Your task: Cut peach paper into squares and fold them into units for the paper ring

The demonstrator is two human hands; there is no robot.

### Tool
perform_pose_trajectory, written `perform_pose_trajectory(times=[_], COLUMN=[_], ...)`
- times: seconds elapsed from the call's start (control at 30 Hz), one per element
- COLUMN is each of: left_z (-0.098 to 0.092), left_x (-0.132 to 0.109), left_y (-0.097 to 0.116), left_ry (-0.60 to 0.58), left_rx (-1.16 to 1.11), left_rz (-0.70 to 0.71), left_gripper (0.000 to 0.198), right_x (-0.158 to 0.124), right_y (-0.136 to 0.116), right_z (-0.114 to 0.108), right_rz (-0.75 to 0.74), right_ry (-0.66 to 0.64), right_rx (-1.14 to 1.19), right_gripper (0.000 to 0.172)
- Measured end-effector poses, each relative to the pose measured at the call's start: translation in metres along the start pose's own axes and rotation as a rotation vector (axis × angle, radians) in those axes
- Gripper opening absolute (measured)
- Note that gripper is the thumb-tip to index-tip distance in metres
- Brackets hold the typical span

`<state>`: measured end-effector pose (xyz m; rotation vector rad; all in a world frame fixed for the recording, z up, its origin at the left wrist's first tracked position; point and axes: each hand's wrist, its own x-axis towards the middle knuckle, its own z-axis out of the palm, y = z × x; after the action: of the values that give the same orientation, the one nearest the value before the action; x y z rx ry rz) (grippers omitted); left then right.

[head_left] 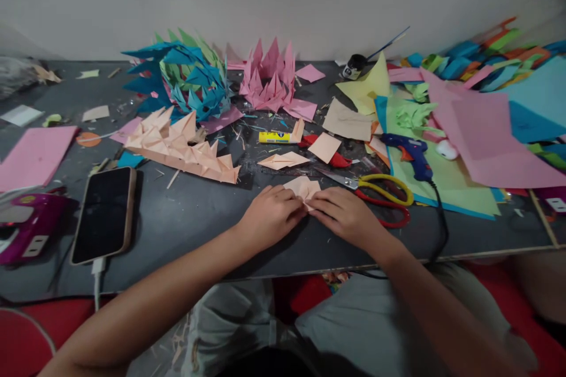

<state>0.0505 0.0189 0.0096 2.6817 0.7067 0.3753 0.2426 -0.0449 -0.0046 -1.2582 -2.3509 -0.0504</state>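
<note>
Both of my hands meet at a small peach paper piece (304,186), partly folded, near the front of the dark table. My left hand (275,213) pinches its left side, and my right hand (342,212) grips the right side with bent fingers. The fingertips hide the paper's lower part. Just beyond lie a folded peach diamond (283,161) and a flat peach square (324,147). A yellow glue stick (279,138) rests behind them. Scissors (375,188) with yellow and red handles lie beside my right hand. To the left stretches a joined strip of peach folded points (181,150).
At the back stand a blue and green folded-paper ring (194,79) and a pink one (269,73). A blue glue gun (413,156) with its black cord sits among coloured sheets on the right. A phone (104,215) and a purple device (33,227) occupy the left.
</note>
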Motion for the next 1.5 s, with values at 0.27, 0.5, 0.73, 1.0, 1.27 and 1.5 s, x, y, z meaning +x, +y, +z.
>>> perform_pose_trajectory(times=[0.27, 0.5, 0.73, 1.0, 1.27, 1.5], left_z=[0.0, -0.009, -0.012, -0.014, -0.01, -0.01], left_x=[0.003, 0.008, 0.009, 0.01, 0.012, 0.011], left_y=[-0.011, -0.014, -0.016, -0.016, -0.021, -0.023], left_ry=[-0.02, -0.145, -0.179, -0.178, -0.108, -0.109], left_rx=[0.008, -0.054, -0.071, -0.084, -0.284, -0.241], left_rz=[0.013, -0.042, -0.034, -0.007, -0.033, 0.017], left_gripper=[0.026, 0.012, 0.013, 0.015, 0.008, 0.008], right_x=[0.002, 0.003, 0.007, 0.021, 0.029, 0.031], right_y=[0.0, 0.003, 0.009, 0.013, 0.016, 0.011], right_z=[0.003, 0.007, 0.006, -0.003, 0.001, 0.005], right_rz=[-0.036, 0.086, 0.211, 0.252, 0.408, 0.487], right_ry=[-0.017, -0.01, 0.034, -0.151, -0.165, -0.122], right_rx=[0.006, 0.14, 0.31, 0.463, 0.583, 0.556], right_gripper=[0.017, 0.013, 0.012, 0.01, 0.005, 0.005])
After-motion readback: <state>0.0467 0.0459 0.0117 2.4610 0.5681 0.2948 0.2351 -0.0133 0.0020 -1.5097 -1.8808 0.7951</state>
